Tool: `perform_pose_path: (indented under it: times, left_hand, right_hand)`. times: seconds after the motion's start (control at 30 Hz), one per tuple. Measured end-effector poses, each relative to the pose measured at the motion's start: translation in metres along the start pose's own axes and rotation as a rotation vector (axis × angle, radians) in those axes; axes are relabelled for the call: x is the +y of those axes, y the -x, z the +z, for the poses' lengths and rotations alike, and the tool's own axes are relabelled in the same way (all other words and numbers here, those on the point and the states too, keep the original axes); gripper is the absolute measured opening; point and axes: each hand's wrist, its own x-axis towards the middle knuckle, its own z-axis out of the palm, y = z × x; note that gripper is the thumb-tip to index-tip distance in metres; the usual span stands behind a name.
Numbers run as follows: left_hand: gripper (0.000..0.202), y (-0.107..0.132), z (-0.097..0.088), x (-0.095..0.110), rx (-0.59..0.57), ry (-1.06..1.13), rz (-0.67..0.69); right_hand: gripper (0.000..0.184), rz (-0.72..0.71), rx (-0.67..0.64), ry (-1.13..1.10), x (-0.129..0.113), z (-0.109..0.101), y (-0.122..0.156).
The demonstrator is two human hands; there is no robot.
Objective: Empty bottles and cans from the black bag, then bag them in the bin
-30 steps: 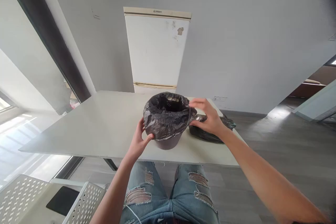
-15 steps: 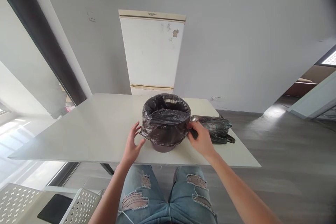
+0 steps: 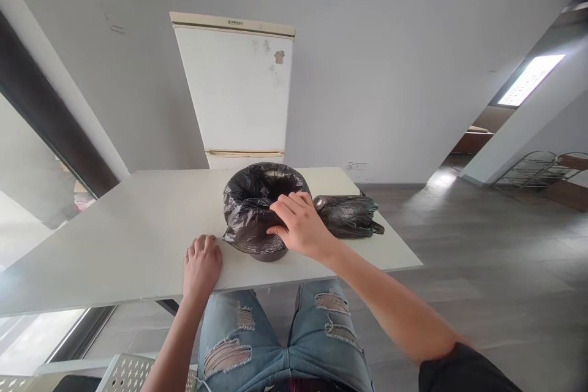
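A bin (image 3: 269, 256) stands on the table, lined with a black garbage bag (image 3: 248, 229). The bag folds over the rim and hangs down outside, covering most of the bin. My right hand (image 3: 298, 223) lies over the bag's near right rim. Its fingers reach toward the opening, and its thumb stays apart on the outer side. To the left of the bin, my left hand (image 3: 202, 262) rests on the tabletop with its fingers laid down and nothing in it.
Right of the bin lies a bunched black plastic bag (image 3: 351, 215) with a shiny round end. The white table (image 3: 151, 226) has its front edge by my legs. A white refrigerator (image 3: 239, 86) stands behind it. A perforated white chair (image 3: 126, 373) is at lower left.
My right hand has moved from the bag's right side up over its near rim. My left hand has left the bag's left side and come down onto the table. The view has shifted right.
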Motion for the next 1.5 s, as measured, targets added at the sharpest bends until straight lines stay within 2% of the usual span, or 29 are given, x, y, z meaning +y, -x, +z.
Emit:
perform_pose_path:
  times: [0.1,0.2,0.27,0.4,0.47,0.53,0.67,0.8,0.9,1.0,1.1,1.17,1.23,1.27,1.3,1.37,1.43,1.5]
  left_hand:
    - [0.037,-0.001,0.000,0.000,-0.001,-0.009,-0.006]
    - [0.037,-0.002,-0.001,0.000,-0.004,-0.010,-0.014]
    - [0.037,-0.001,-0.001,0.000,-0.012,-0.007,-0.020]
    - [0.039,-0.001,-0.001,0.002,-0.013,-0.006,-0.023]
    - [0.039,0.000,-0.002,0.003,-0.001,-0.012,-0.022]
    - [0.039,0.000,-0.001,0.004,0.008,-0.019,-0.016]
    - [0.040,0.001,0.000,0.003,0.017,-0.025,-0.010]
    - [0.042,0.000,0.004,-0.002,-0.002,-0.017,-0.007]
    - [0.043,-0.001,0.005,-0.005,-0.017,0.000,-0.008]
    - [0.043,-0.001,0.003,-0.005,-0.016,0.013,-0.017]
    - [0.042,0.000,0.001,-0.004,-0.017,0.016,-0.016]
    - [0.042,0.000,0.001,-0.002,-0.015,0.011,-0.016]
    - [0.042,0.000,0.001,-0.001,-0.013,0.005,-0.017]
    - [0.042,0.000,0.001,0.000,-0.012,0.004,-0.018]
    - [0.041,0.001,0.001,0.000,-0.012,0.004,-0.018]
    - [0.041,0.001,0.001,0.001,-0.009,0.003,-0.017]
    - [0.041,0.001,0.001,0.001,-0.008,0.002,-0.017]
    - [0.042,0.001,0.000,0.000,-0.008,0.001,-0.018]
  right_hand:
    - [0.022,0.009,-0.007,0.007,0.009,0.008,-0.009]
    - [0.024,0.051,-0.023,0.035,0.036,0.013,-0.028]
    - [0.028,0.137,-0.019,0.071,0.070,0.015,-0.043]
    - [0.038,0.377,-0.020,0.213,0.160,0.007,-0.059]
    - [0.039,0.415,-0.086,0.280,0.201,0.000,-0.053]
    - [0.036,0.423,-0.152,0.341,0.231,-0.007,-0.039]
    - [0.034,0.425,-0.259,0.417,0.264,-0.014,-0.006]
    - [0.041,0.435,-0.295,0.408,0.274,-0.013,0.009]
    - [0.050,0.431,-0.323,0.389,0.275,-0.012,0.006]
    - [0.062,0.429,-0.321,0.365,0.268,-0.022,0.000]
    - [0.077,0.432,-0.145,0.314,0.254,-0.044,0.006]
    - [0.072,0.468,0.062,0.262,0.244,-0.062,0.027]
    - [0.060,0.590,0.274,0.204,0.236,-0.075,0.062]
    - [0.059,0.703,0.360,0.179,0.234,-0.077,0.085]
    - [0.061,0.846,0.382,0.139,0.231,-0.077,0.109]
    - [0.061,1.153,0.316,0.002,0.227,-0.068,0.156]
    - [0.062,1.402,0.276,-0.256,0.222,-0.051,0.196]
    - [0.065,1.486,0.271,-0.525,0.213,-0.029,0.219]
